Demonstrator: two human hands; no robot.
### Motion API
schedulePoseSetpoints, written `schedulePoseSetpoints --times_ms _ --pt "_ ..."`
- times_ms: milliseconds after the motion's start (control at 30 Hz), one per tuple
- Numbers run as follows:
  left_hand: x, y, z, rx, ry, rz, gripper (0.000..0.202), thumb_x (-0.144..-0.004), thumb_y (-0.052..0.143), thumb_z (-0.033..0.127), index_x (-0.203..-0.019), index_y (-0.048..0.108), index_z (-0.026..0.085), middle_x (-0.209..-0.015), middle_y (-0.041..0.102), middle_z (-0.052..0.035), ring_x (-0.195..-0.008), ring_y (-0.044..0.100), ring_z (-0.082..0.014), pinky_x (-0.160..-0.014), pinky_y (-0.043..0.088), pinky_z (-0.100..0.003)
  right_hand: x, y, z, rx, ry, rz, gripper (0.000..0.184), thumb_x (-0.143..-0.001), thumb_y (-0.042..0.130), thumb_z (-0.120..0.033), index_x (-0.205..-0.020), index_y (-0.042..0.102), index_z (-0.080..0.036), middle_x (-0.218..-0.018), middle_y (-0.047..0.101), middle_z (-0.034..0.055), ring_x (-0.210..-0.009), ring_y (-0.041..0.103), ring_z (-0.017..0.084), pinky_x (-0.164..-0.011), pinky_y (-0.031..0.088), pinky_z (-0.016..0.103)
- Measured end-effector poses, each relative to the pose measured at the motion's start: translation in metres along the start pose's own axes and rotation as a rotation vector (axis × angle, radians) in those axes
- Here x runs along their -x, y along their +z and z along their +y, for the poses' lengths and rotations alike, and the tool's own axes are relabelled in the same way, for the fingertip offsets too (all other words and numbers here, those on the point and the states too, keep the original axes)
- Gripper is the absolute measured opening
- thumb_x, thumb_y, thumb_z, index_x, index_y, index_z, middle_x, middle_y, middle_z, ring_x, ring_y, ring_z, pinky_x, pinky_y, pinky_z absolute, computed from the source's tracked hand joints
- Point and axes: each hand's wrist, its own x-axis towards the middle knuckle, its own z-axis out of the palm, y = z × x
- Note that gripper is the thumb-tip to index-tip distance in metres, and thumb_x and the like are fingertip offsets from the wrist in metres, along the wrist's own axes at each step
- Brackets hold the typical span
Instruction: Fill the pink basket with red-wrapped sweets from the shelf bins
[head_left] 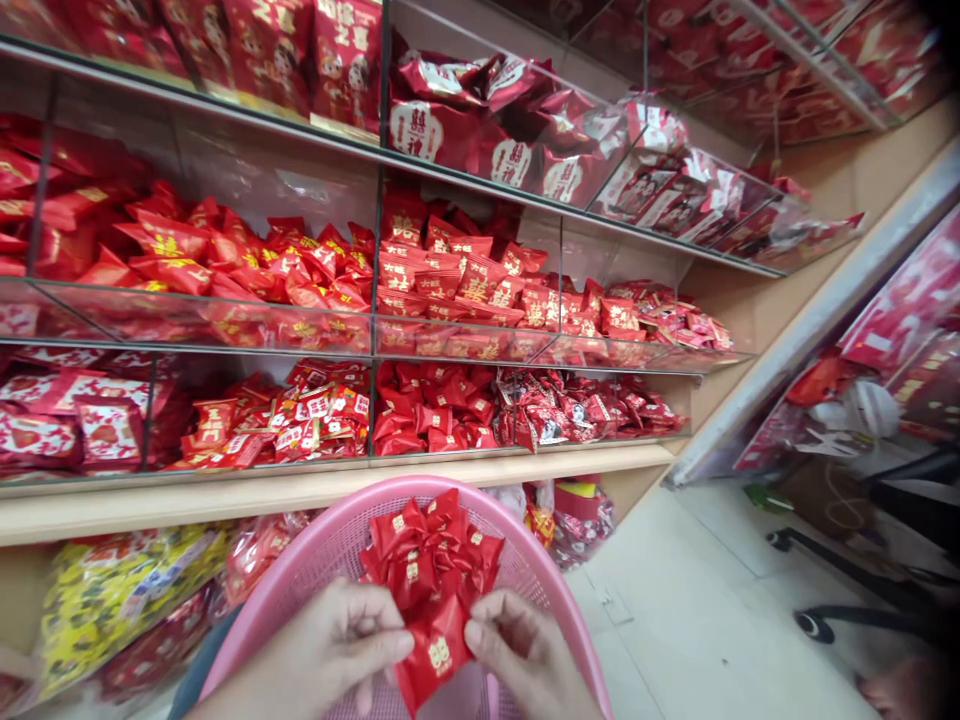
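Bottom left, yellow snack bags (112, 590) sit under the wooden ledge. The left hand (337, 640) has thumb and fingers pinched tight on the left edge of a red candy packet (435, 652), held low over the pink basket (300, 570), just in front of a heap of matching packets (431, 550). The right hand (525, 650) is pinching the packet's right edge. Glass shelves (375, 345) crammed with red sweets run behind.

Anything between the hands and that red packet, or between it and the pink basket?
Nothing visible: the left hand and right hand pinch the packet directly, and it hangs right over the basket, beside the pile already in it.
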Motion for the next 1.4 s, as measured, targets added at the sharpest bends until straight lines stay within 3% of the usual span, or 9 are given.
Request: schedulePoseSetpoints --times_ms 133,300,767,867,933,1000,1167,1267,1400 --pt "0.002 0.004 -0.001 -0.049 -0.021 0.006 0.024 -0.079 0.054 0.036 -0.064 0.056 0.017 -0.048 0.048 0.0082 -0.045 0.046 -0.0077 -0.048 0.031 -0.020 0.000 0.003 -0.002 0.145 -0.034 0.046 0.029 -0.075 0.062 -0.043 -0.095 0.064 -0.021 -0.072 0.056 0.0008 -0.067 0.049 0.014 -0.062 0.038 0.026" --pt "0.002 0.005 0.004 -0.084 -0.044 0.025 0.028 -0.078 0.054 0.040 -0.062 0.056 0.017 -0.050 0.053 0.0063 -0.044 0.046 -0.0080 -0.045 0.031 -0.020 -0.004 0.008 -0.010 0.257 -0.097 0.088 0.030 -0.081 0.055 -0.044 -0.069 0.067 -0.019 -0.071 0.057 0.0032 -0.069 0.051 0.017 -0.064 0.039 0.027" --pt "0.007 -0.003 0.004 -0.036 -0.002 -0.039 0.025 -0.082 0.053 0.033 -0.063 0.056 0.016 -0.045 0.052 0.0067 -0.041 0.045 -0.0069 -0.045 0.030 -0.019 0.004 0.005 -0.018 0.241 -0.108 0.067 0.038 -0.086 0.045 -0.044 -0.064 0.058 -0.017 -0.064 0.056 0.0021 -0.064 0.051 0.015 -0.061 0.042 0.026" --pt "0.006 -0.004 0.002 -0.026 -0.041 -0.062 0.026 -0.082 0.053 0.035 -0.062 0.056 0.017 -0.045 0.051 0.0070 -0.040 0.045 -0.0069 -0.043 0.030 -0.018 0.001 0.002 -0.016 0.496 -0.267 0.047 0.034 -0.085 0.046 -0.048 -0.090 0.065 -0.020 -0.087 0.064 0.0065 -0.081 0.058 0.020 -0.071 0.046 0.030" --pt "0.005 -0.003 0.002 -0.011 -0.060 -0.079 0.025 -0.081 0.054 0.033 -0.062 0.055 0.018 -0.045 0.052 0.0073 -0.041 0.045 -0.0067 -0.043 0.030 -0.017 -0.002 0.003 -0.012 0.756 -0.481 0.003 0.046 -0.079 0.052 -0.053 -0.116 0.056 -0.025 -0.112 0.061 0.0077 -0.100 0.055 0.025 -0.084 0.043 0.036" --pt "0.003 -0.001 0.001 -0.003 -0.060 -0.075 0.026 -0.081 0.054 0.034 -0.061 0.055 0.018 -0.046 0.053 0.0070 -0.040 0.046 -0.0064 -0.042 0.030 -0.017 -0.004 0.006 -0.007 0.959 -0.649 -0.076 0.055 -0.078 0.053 -0.055 -0.126 0.047 -0.029 -0.117 0.060 0.0056 -0.103 0.053 0.026 -0.088 0.041 0.039" --pt "0.000 0.002 0.005 -0.059 -0.055 -0.041 0.029 -0.080 0.052 0.039 -0.061 0.060 0.019 -0.049 0.058 0.0040 -0.041 0.049 -0.0087 -0.041 0.034 -0.018 -0.005 0.009 -0.006 1.106 -0.572 -0.277 0.045 -0.080 0.056 -0.045 -0.120 0.052 -0.024 -0.100 0.067 0.0037 -0.089 0.058 0.022 -0.082 0.043 0.037" --pt "0.006 -0.017 0.011 -0.110 0.013 0.121 0.025 -0.078 0.055 0.043 -0.073 0.067 0.021 -0.068 0.068 0.0010 -0.059 0.058 -0.0133 -0.053 0.045 -0.020 -0.010 -0.005 -0.013 1.069 -0.439 -0.161 0.043 -0.074 0.065 -0.039 -0.113 0.056 -0.024 -0.102 0.065 0.0048 -0.094 0.057 0.023 -0.085 0.041 0.037" --pt "0.018 -0.059 0.008 -0.185 0.069 0.630 0.036 -0.065 0.060 0.053 -0.082 0.070 0.023 -0.078 0.073 0.0005 -0.076 0.064 -0.0211 -0.071 0.050 -0.026 -0.034 -0.031 -0.019 1.083 -0.264 0.052 0.036 -0.076 0.062 -0.026 -0.111 0.057 -0.021 -0.102 0.060 0.0075 -0.094 0.056 0.022 -0.080 0.042 0.032"
